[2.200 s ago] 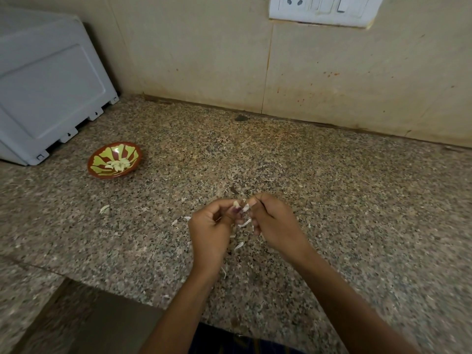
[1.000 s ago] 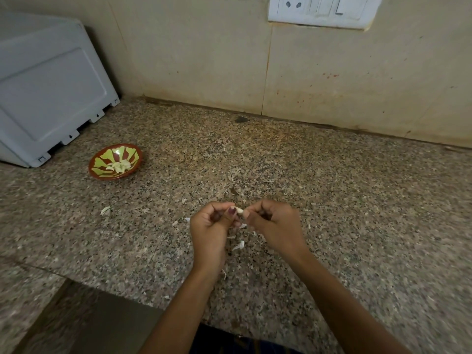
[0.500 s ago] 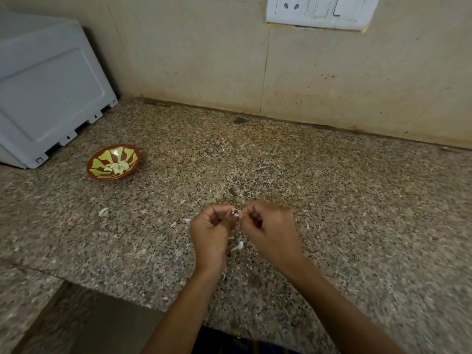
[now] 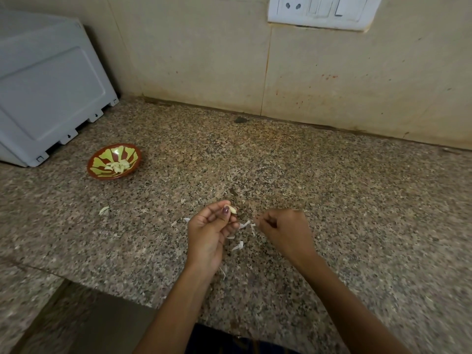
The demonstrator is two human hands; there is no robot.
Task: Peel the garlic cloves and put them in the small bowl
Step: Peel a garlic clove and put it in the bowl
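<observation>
The garlic clove [image 4: 231, 209] was a small, pale, smooth wedge, pinched at its lower end between the thumb and fingertips of the left hand [image 4: 210, 232], just above the middle of the view. That hand was curled, palm turned up toward the camera, with a dark-painted thumbnail pressed against the clove. At about three o'clock from it, a little apart, the right hand [image 4: 284, 232] was also curled, its fingertips pinching a thin, papery white strip of peel [image 4: 249, 224] that trailed toward the left hand (whether the strip still touched the clove could not be told).

Below and between the hands, more curled white scraps of peel [image 4: 238, 246] lay scattered on the counter [image 4: 332, 200], a speckled granite slab in brown, grey and black with a matt, grainy look. One larger pale flake [image 4: 104, 210] lay well off at nine o'clock from the left hand.

The small bowl [image 4: 114, 161] stood at about ten o'clock, well apart from both hands. It was round and shallow, with a reddish-brown rim and a yellow-green ray pattern inside, and it held a little heap of pale peeled cloves [image 4: 118, 166]. Just beyond it, at the left edge, stood a light grey plastic box [image 4: 48, 83] with notched feet. Along twelve o'clock ran a beige tiled wall [image 4: 204, 60], faintly stained, with a white switch plate [image 4: 321, 11] at the top.
</observation>
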